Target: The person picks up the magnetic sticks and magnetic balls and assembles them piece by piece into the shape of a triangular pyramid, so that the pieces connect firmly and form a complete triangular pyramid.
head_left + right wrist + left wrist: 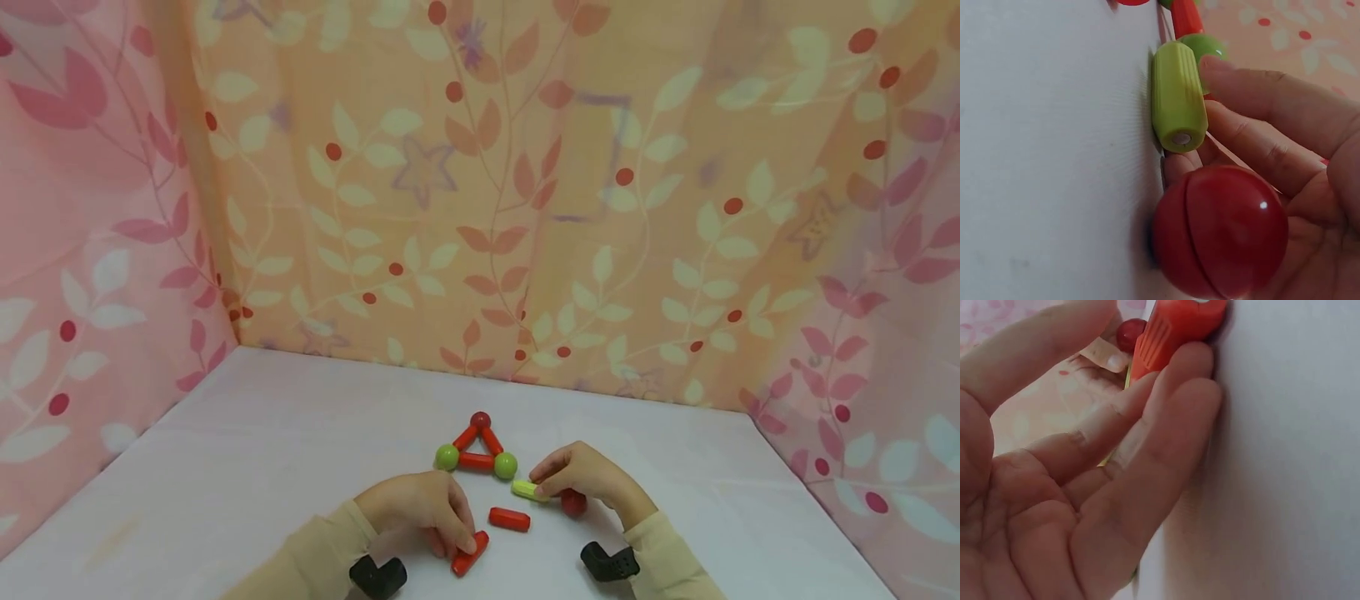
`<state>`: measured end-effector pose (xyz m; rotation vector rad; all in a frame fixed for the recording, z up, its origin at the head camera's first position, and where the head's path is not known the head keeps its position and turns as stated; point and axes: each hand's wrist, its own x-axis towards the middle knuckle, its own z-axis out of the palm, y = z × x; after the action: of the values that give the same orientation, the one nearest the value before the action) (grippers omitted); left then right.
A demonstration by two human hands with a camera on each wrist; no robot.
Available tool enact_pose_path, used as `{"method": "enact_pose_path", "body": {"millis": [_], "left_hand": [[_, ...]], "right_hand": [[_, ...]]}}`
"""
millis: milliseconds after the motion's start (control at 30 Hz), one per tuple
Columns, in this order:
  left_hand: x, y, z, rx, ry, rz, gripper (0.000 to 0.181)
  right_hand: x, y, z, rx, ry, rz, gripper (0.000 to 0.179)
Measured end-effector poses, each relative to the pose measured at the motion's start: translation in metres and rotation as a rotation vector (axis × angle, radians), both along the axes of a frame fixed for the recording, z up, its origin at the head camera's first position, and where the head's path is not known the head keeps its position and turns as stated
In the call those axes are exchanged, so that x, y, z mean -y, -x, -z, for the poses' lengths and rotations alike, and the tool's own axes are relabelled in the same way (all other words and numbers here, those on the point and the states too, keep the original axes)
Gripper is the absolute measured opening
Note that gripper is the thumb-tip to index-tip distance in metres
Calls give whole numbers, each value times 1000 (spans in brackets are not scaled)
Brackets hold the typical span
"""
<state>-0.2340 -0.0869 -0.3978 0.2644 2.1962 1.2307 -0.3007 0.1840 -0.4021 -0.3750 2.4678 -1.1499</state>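
Observation:
My left hand (431, 510) holds a red rod (470, 554) at its fingertips, low over the white table. In the left wrist view the fingertips touch the ribbed red rod (1169, 337), with the thumb on its other side. My right hand (592, 479) pinches a yellow-green rod (528, 490) by its side. The right wrist view shows the thumb against that rod (1179, 94), whose near end has a small metal spot. Under the right palm sits a red ball (1219, 231). Another red rod (509, 520) lies between the hands.
Just beyond the hands lies a triangle of red rods (476, 462) joined by a red ball (480, 421) and two green balls (447, 457). Patterned cloth walls (480, 192) enclose the white table (315, 417) at the back and sides. Each wrist wears a black device (611, 562).

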Motion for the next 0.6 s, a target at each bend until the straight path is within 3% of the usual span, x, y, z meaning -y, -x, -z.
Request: {"method": "enact_pose_path", "body": {"millis": [600], "left_hand": [[-11,-12,-4,-97,92,-39,13]], "right_hand": [[7,-6,0,-52,-1,-8,21]]}}
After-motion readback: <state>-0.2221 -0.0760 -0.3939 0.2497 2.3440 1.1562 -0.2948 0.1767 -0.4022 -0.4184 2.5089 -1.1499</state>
